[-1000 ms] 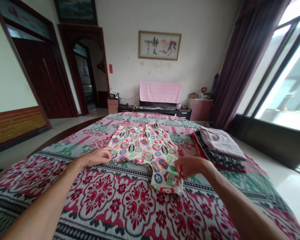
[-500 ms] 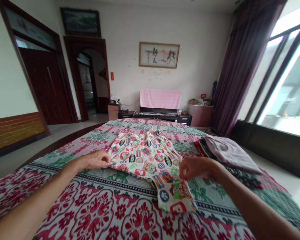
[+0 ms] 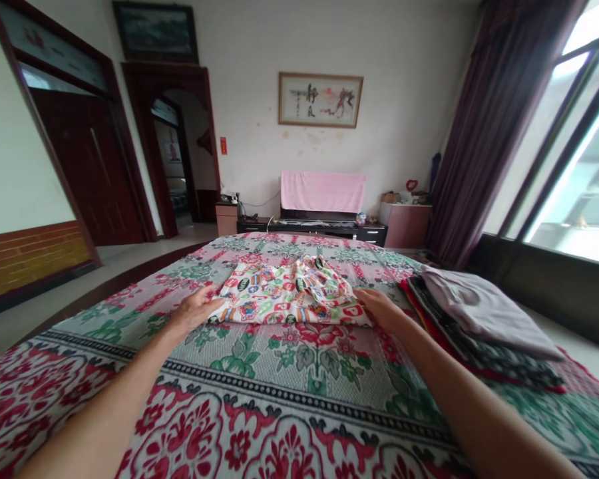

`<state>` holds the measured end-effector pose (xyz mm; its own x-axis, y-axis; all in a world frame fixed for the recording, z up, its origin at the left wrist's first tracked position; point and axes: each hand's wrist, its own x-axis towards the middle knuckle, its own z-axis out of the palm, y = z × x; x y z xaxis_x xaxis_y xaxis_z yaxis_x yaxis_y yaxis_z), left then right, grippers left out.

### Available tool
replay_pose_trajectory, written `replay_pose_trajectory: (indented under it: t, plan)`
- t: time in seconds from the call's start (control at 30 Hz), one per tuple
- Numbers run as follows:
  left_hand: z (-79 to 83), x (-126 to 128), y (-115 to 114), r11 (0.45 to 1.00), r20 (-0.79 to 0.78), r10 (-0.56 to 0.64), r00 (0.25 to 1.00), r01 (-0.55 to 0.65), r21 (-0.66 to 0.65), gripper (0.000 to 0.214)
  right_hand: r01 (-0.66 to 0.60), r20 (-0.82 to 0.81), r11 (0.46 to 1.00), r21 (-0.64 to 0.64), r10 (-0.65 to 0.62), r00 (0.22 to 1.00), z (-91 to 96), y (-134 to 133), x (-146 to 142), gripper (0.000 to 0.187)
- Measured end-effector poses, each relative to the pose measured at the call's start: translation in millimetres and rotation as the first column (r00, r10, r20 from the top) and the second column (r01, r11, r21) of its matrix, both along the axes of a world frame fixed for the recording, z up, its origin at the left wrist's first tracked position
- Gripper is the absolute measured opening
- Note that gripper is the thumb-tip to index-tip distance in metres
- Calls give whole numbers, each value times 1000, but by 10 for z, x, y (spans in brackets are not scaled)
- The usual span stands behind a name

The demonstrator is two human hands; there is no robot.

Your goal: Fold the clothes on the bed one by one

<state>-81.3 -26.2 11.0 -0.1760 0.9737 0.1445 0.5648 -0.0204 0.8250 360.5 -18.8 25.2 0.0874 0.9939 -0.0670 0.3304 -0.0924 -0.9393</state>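
A white shirt with colourful cartoon badges lies folded into a low, wide shape on the patterned bedspread. Its near edge is a fairly straight fold, while the far side is rumpled. At the left end, my left hand grips the fold, thumb and fingers close together on the cloth. My right hand holds the opposite end, its fingertips partly out of sight against the fabric. Both forearms reach in from the bottom corners.
To the right, a stack of folded clothes lies on the bed, a pale grey shirt on top and dark garments beneath. Beyond the bed stands a low black cabinet with a pink cloth above it.
The part of the shirt that stretched toward me at the right is now folded in. My left hand has shifted slightly left; my right hand has moved up and turned inward.
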Motion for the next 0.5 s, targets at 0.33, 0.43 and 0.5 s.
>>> replay_pose_trajectory:
  t: [0.33,0.43,0.5]
  plan:
    - [92,57,-120,996,13,-86,996,86,1,69,-340,802,878,337,-79,591,60,1,-116,51]
    - [62,59,-76,999,-139,-37,990,40,19,64,-440,881,871,219,18,473,58,53,-186,37]
    - [64,58,-74,999,-273,31,961,-26,24,63,-423,897,891,165,43,441,76,93,-192,32]
